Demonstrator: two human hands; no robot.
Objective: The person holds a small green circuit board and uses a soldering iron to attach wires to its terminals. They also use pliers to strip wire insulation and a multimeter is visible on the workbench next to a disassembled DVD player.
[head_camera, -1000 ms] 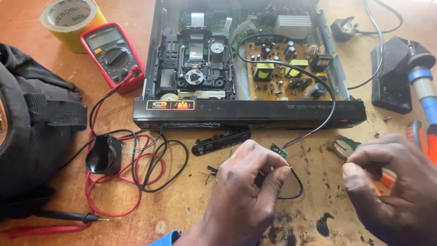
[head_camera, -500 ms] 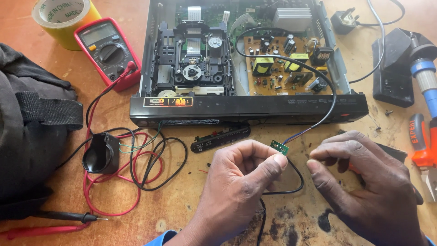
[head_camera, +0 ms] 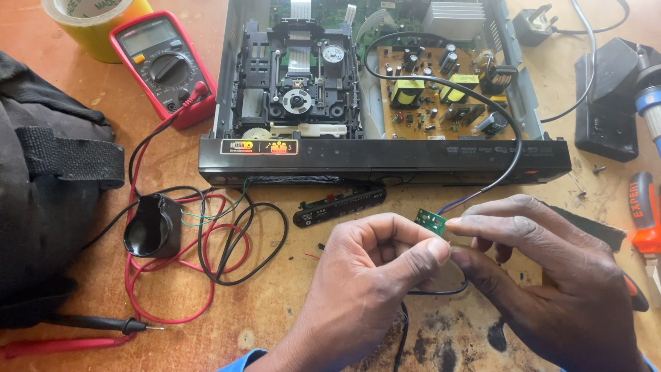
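The right hand has closed in — its fingertips now meet the left hand at the small green board.

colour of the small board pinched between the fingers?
Green, the small circuit board pinched between left hand and right hand; head view.

Small green circuit board pinched between left hand and right hand, just in front of the opened disc player, with a black cable running from the board up over the player's front edge into its brown power board. Left of the player: red multimeter, yellow tape roll, black bag, red and black test leads looped in front. Right of the player: black adapter and orange-handled tool.
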